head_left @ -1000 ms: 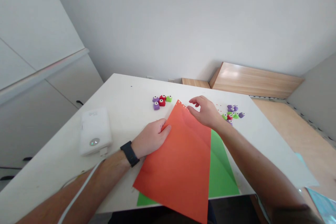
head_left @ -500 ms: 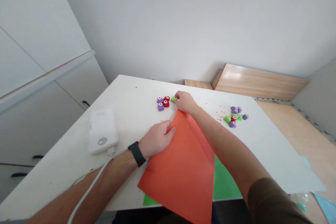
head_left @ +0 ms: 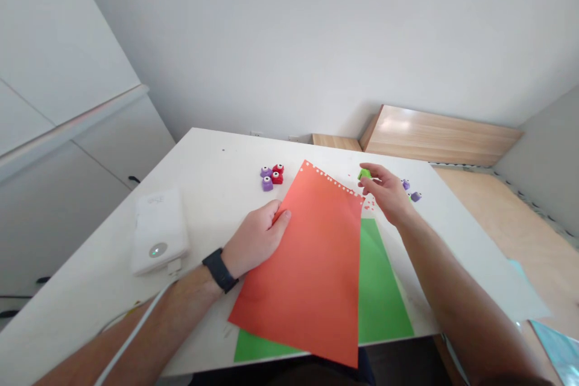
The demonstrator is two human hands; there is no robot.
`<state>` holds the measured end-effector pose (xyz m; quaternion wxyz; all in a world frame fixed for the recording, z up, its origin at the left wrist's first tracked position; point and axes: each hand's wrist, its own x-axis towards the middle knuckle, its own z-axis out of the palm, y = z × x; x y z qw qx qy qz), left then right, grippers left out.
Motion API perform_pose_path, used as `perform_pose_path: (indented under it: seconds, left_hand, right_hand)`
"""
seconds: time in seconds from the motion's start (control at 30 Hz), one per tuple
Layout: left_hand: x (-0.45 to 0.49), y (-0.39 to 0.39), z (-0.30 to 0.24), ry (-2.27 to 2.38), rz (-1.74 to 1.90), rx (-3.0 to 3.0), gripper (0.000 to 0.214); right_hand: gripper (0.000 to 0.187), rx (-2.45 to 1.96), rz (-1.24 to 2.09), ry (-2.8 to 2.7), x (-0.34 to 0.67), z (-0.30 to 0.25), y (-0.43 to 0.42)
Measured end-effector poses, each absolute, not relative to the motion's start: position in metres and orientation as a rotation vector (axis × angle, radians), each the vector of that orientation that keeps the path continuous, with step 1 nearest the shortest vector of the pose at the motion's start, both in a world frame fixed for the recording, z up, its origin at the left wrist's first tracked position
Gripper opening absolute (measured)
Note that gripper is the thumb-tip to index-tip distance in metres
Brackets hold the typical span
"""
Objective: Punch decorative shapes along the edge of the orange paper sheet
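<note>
My left hand [head_left: 259, 235], with a dark watch band at the wrist, pinches the left edge of a sheet of orange paper [head_left: 312, 265]. Small punched holes run along the sheet's top edge. Between the fingertips of my right hand [head_left: 388, 192] is a small green paper punch [head_left: 364, 174], held just off the sheet's top right corner. Under the orange sheet lies green paper [head_left: 384, 289], partly covered. Beyond my left hand stand purple punches [head_left: 267, 183] and red punches [head_left: 277, 178] with eye-like buttons, close together.
More purple punches [head_left: 416, 196] sit behind my right hand, partly hidden by it. Tiny orange paper bits [head_left: 370, 205] are scattered by the sheet's corner. A white power bank [head_left: 160, 229] with a plugged-in cable [head_left: 136, 332] lies left on the white table [head_left: 217, 187].
My right hand has carried the green punch from the sheet's upper left corner to the right. The sheet's top edge now shows its row of holes, and the paper lies flatter.
</note>
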<state>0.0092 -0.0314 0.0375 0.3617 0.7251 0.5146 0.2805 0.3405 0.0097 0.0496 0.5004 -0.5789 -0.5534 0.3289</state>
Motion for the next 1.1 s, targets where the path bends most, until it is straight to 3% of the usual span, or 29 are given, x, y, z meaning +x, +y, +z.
perform_pose_path:
  seconds: [0.37,0.73,1.1]
  left_hand:
    - [0.001,-0.024,0.027,1.312,0.798,1.735,0.034]
    - [0.0,-0.026,0.03,1.331,0.798,1.621,0.038]
    - [0.0,-0.025,0.029,1.328,0.799,1.635,0.037]
  right_hand:
    - [0.052,-1.301,1.14,-0.992,0.348,0.027,-0.022]
    - [0.037,-1.153,1.408,-0.776,0.343,0.032,-0.024]
    - [0.046,-1.166,1.36,-0.861,0.341,0.031,-0.026]
